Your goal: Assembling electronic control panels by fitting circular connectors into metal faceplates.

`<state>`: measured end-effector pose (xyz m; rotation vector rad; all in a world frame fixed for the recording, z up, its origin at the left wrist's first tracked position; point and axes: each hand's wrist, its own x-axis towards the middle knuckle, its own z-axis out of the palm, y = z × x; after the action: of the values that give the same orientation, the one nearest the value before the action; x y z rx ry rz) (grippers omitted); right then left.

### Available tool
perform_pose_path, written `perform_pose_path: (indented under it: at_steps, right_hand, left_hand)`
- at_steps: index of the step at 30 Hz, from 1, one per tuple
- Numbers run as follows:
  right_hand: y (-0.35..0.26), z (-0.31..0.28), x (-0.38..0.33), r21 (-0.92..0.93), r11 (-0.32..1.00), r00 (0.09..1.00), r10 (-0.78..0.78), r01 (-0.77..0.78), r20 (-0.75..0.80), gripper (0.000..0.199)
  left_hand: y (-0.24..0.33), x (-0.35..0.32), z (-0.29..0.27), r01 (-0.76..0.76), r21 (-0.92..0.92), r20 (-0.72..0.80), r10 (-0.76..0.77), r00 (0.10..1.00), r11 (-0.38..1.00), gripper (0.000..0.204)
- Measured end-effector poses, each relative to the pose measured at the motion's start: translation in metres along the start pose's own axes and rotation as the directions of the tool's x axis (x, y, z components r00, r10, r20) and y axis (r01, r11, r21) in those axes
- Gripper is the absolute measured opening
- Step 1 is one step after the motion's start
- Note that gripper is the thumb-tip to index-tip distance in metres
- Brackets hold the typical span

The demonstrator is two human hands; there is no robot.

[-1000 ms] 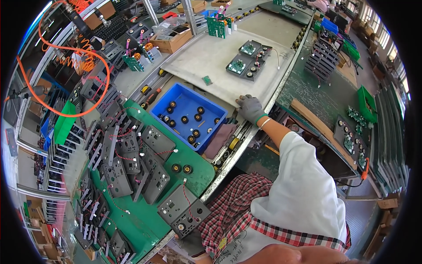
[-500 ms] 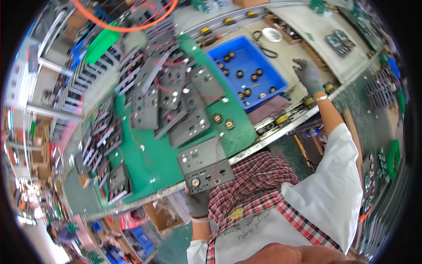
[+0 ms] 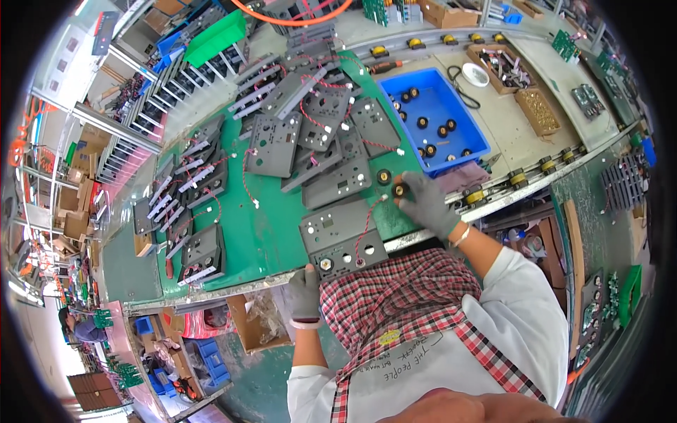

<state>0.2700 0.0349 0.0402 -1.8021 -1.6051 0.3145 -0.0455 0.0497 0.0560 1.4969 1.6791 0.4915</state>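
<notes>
A grey metal panel (image 3: 343,240) lies at the near edge of the green-topped bench, partly overhanging it. It has cut-outs, a twisted red wire and a round fitting (image 3: 326,264) at its lower left. My gloved left hand (image 3: 305,295) is at the panel's near left corner, thumb up along its edge, the other fingers mostly hidden. Just right of the panel, my gloved right hand (image 3: 430,206) has thumb and fingertips around a small round black part (image 3: 400,189) with a gold-coloured centre. A matching round part (image 3: 383,176) stands beside it on the green mat.
Beyond my right hand is a blue tray (image 3: 486,149) holding several similar round parts. Grey panels (image 3: 273,144) with red wires are piled on the mat, with more stacked at left. Scissors (image 3: 464,88), a screwdriver (image 3: 384,67) and small boxes (image 3: 537,111) lie behind the tray.
My right hand has come from beyond the blue tray, back and left to the round parts on the mat. My left hand has shifted to the panel's left corner. The view has turned slightly.
</notes>
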Motion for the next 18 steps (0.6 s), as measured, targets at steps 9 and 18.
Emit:
perform_pose_path:
  at_steps: [9, 18]
  right_hand:
    - [-0.125, -0.007, -0.021, 0.013, 0.919, 0.875, -0.38, 0.395, 0.3, 0.044]
    - [-0.134, -0.016, -0.025, 0.42, 0.88, 0.923, -0.328, 0.223, 0.199, 0.031]
  left_hand:
    - [0.074, -0.047, 0.023, -0.663, -0.019, -0.14, 0.654, 0.743, 0.748, 0.017]
    - [0.046, -0.048, 0.029, -0.085, -0.83, 0.057, 0.235, 0.97, 0.551, 0.016]
